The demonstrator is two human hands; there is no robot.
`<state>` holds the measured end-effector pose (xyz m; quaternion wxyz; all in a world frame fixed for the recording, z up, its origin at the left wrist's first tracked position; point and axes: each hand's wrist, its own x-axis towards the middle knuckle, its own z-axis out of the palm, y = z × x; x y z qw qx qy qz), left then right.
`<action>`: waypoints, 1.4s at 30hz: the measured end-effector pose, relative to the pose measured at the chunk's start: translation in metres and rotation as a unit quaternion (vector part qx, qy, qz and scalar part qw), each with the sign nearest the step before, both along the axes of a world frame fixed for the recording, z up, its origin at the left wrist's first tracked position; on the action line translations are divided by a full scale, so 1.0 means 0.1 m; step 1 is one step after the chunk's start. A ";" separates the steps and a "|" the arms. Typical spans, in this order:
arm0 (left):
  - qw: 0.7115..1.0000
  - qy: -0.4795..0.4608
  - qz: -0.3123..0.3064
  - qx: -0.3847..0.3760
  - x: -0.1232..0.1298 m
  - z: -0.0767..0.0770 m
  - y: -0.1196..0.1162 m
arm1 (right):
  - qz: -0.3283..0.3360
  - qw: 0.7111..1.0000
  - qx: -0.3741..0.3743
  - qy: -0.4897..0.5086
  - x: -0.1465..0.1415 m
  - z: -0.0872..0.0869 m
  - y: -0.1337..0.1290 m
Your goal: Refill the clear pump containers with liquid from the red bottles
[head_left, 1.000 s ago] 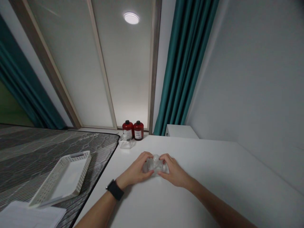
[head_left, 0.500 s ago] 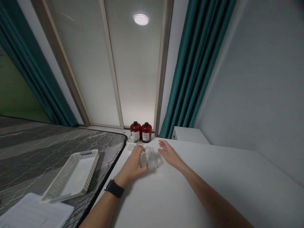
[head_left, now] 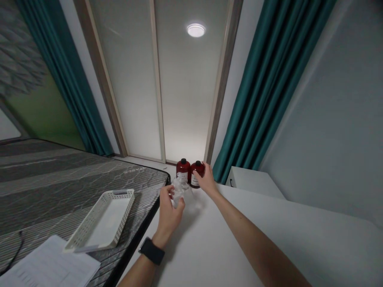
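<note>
My left hand (head_left: pixel 170 209), a dark watch on its wrist, is closed around a clear transparent container (head_left: pixel 181 191) above the white table (head_left: pixel 221 247). Two red bottles with black caps and white labels stand side by side at the table's far end. My right hand (head_left: pixel 206 180) has its fingers around the right red bottle (head_left: pixel 195 181), thumb at the front and fingers on its right side. The left red bottle (head_left: pixel 182 168) is partly hidden behind the clear container.
A white perforated basket (head_left: pixel 103 219) and paper sheets (head_left: pixel 54 263) lie on the grey striped surface (head_left: pixel 89 175) at the left. Behind the table stands a white cabinet (head_left: pixel 254 181) beside a teal curtain (head_left: pixel 263 95).
My right hand has reached forward and taken hold of the right red bottle. My left hand has lifted and tilted the clear container towards the bottles. The camera view has shifted left.
</note>
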<state>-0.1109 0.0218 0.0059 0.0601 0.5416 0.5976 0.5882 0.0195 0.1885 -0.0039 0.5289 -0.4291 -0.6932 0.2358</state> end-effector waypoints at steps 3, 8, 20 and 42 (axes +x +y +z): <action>1.000 -0.011 -0.002 0.001 0.01 0.01 -0.01 | -0.001 1.000 -0.009 0.009 -0.08 -0.02 0.02; 1.000 -0.008 -0.007 0.003 0.00 0.01 -0.01 | 0.010 0.999 -0.035 0.015 -0.10 0.00 0.07; 0.996 0.032 -0.077 0.025 0.10 -0.04 -0.02 | 0.049 0.998 -0.050 0.004 0.31 0.06 -0.35; 0.944 0.057 -0.314 -0.080 0.62 -0.18 -0.15 | 0.064 0.994 -0.078 0.032 1.80 0.17 -1.77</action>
